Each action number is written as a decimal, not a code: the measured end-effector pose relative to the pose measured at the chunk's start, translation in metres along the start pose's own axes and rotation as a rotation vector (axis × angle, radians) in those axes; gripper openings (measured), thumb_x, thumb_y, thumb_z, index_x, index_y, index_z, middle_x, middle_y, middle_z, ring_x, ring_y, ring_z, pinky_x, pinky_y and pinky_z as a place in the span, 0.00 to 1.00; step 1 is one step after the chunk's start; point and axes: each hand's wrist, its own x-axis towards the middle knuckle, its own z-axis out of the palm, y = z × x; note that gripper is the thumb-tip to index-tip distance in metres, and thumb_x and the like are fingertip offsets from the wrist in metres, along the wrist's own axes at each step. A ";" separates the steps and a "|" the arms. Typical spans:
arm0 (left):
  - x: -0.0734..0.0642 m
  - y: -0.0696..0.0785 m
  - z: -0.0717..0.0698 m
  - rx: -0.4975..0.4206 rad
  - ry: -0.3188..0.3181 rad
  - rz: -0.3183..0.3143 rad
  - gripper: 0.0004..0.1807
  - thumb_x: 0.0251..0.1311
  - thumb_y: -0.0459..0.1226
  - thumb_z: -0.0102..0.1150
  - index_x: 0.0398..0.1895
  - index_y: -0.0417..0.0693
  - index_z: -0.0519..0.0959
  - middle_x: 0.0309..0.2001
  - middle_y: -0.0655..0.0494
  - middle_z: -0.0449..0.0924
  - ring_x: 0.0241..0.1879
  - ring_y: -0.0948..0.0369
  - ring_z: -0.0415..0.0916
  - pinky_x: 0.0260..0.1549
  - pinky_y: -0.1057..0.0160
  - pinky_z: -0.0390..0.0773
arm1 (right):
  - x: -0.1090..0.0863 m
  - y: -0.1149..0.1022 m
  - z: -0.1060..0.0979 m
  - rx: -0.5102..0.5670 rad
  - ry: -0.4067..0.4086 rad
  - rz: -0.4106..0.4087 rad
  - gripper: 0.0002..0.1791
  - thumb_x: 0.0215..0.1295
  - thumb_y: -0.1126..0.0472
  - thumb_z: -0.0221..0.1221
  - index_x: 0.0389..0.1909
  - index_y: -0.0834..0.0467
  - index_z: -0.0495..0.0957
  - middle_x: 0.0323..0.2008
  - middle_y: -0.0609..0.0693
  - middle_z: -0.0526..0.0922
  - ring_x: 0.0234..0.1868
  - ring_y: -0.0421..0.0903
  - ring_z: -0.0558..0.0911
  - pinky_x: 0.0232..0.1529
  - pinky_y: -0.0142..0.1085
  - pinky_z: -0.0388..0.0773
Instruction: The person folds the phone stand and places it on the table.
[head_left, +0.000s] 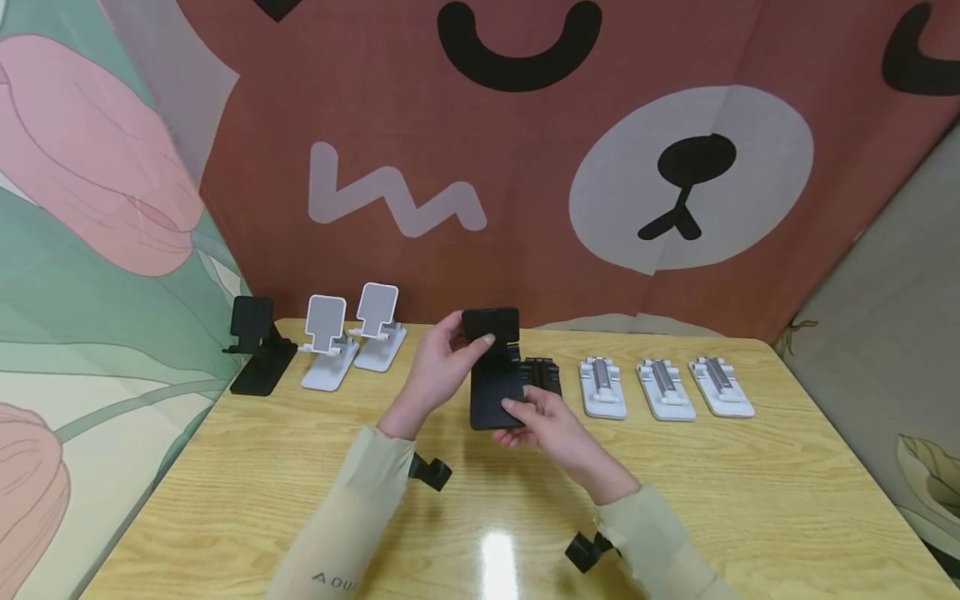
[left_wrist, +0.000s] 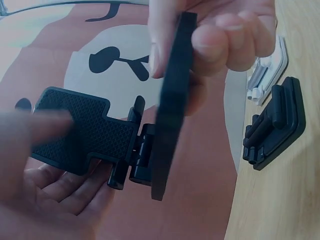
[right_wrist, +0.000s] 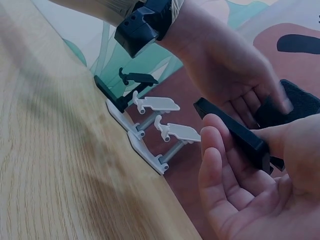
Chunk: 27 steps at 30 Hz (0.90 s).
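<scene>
Above the middle of the table, both hands hold a black folding phone stand (head_left: 495,379), its textured top plate (left_wrist: 87,130) swung out from its base (left_wrist: 172,110). My left hand (head_left: 438,367) holds the plate, with the thumb over its face and the other fingers behind. In the left wrist view that thumb is blurred. With thumb and fingers, my right hand (head_left: 555,429) grips the base near its lower end. Just behind the right hand, a folded black phone stand (head_left: 551,377) lies on the table, partly hidden.
Three folded white phone stands (head_left: 602,392) lie in a row at the right. On the left, an unfolded black stand (head_left: 262,367) and two unfolded white stands (head_left: 327,367) stand upright. Printed cloth (head_left: 525,275) hangs behind the wooden table (head_left: 300,467).
</scene>
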 end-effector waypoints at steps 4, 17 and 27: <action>0.000 0.005 -0.001 -0.023 0.031 -0.087 0.28 0.76 0.53 0.51 0.62 0.39 0.77 0.56 0.47 0.81 0.55 0.54 0.79 0.58 0.52 0.75 | -0.001 0.000 -0.001 -0.004 0.010 -0.003 0.20 0.82 0.58 0.49 0.60 0.72 0.67 0.41 0.68 0.83 0.39 0.49 0.85 0.42 0.39 0.82; 0.002 0.015 -0.004 -0.080 0.120 -0.200 0.34 0.76 0.57 0.44 0.66 0.37 0.74 0.64 0.45 0.75 0.60 0.49 0.73 0.63 0.49 0.69 | -0.001 0.000 0.001 -0.026 0.065 -0.055 0.20 0.82 0.58 0.49 0.60 0.72 0.67 0.39 0.62 0.85 0.40 0.56 0.85 0.41 0.41 0.82; -0.002 0.021 -0.003 -0.022 0.074 -0.249 0.38 0.72 0.63 0.45 0.65 0.39 0.74 0.60 0.44 0.77 0.60 0.48 0.73 0.63 0.46 0.66 | 0.001 -0.008 0.001 -0.023 0.153 -0.112 0.19 0.81 0.58 0.51 0.59 0.71 0.68 0.37 0.61 0.86 0.38 0.55 0.86 0.44 0.45 0.83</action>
